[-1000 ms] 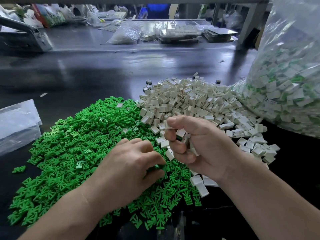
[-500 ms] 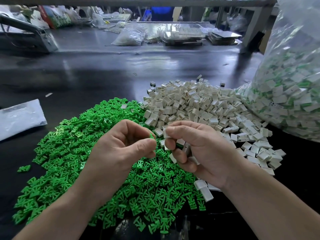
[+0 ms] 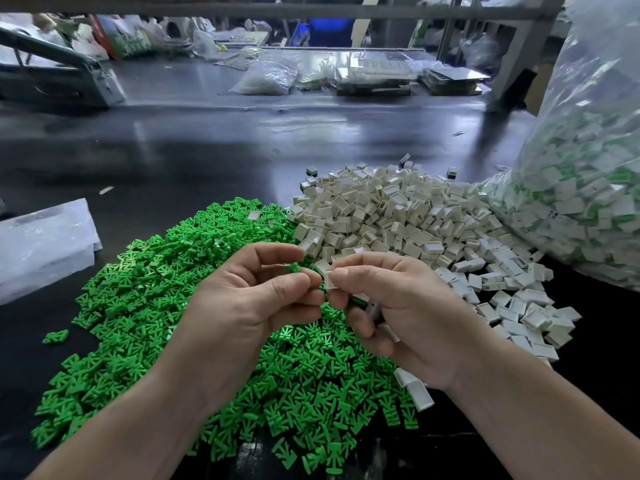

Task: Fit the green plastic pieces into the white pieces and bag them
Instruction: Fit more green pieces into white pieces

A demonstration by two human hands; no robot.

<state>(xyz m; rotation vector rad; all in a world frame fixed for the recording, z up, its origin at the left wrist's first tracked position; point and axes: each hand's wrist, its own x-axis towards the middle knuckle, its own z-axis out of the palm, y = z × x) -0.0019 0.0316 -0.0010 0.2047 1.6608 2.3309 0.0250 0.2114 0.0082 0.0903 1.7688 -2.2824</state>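
Over a loose heap of green forked plastic pieces [image 3: 138,306] touching a heap of white boxy plastic pieces [image 3: 398,216] on the dark glossy table [image 3: 207,150]: left hand [image 3: 256,299] curled, pinching one small green piece [image 3: 294,267] between thumb and forefinger; right hand [image 3: 398,313] curled, pinching one white piece [image 3: 329,280] just beside it, more white ones tucked under the lower fingers. At right, big clear plastic bag [image 3: 588,168] bulging with white pieces with green showing, against the white heap; at left, flat clear bag [image 3: 41,247], contents not discernible. Wide stretch of dark tabletop behind both heaps, small clear bags [image 3: 266,77] along the far side.
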